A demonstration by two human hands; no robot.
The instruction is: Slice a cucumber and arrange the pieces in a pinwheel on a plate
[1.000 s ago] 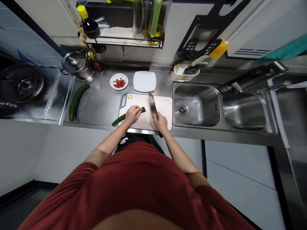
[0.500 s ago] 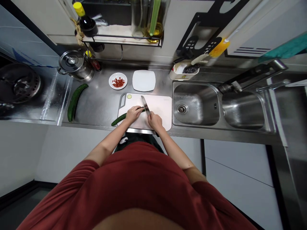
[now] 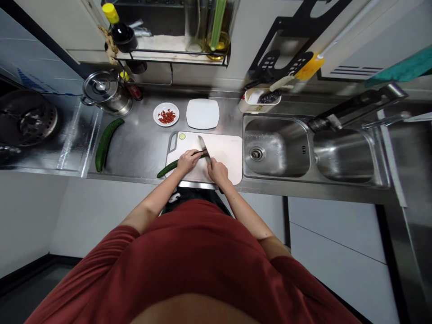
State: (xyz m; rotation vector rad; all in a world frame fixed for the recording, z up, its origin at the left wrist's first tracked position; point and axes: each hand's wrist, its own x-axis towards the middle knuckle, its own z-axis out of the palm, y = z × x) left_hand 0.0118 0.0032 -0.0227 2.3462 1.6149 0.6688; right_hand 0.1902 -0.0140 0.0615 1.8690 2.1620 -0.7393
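Observation:
My left hand [image 3: 189, 161] is closed over a cucumber [image 3: 167, 168] that lies slantwise on the white cutting board [image 3: 226, 148], its near end sticking out past the board's left edge. My right hand [image 3: 218, 172] grips a knife [image 3: 204, 147] by the handle. The blade points away from me and lies across the cucumber's right end, close to my left fingertips. Whether it has cut into the cucumber I cannot tell. A round pale cucumber slice [image 3: 182, 136] rests near the board's grey handle.
Behind the board are a plate of chopped red pieces [image 3: 166, 116] and a white square plate [image 3: 202, 113]. A second cucumber [image 3: 107, 143] lies left, near a lidded steel pot [image 3: 104, 92]. The double sink [image 3: 276, 150] adjoins on the right; a bottle shelf [image 3: 172, 56] overhangs the back.
The hands have barely moved. The knife blade sits slightly lower, and a little more of the cucumber's right end shows beside it.

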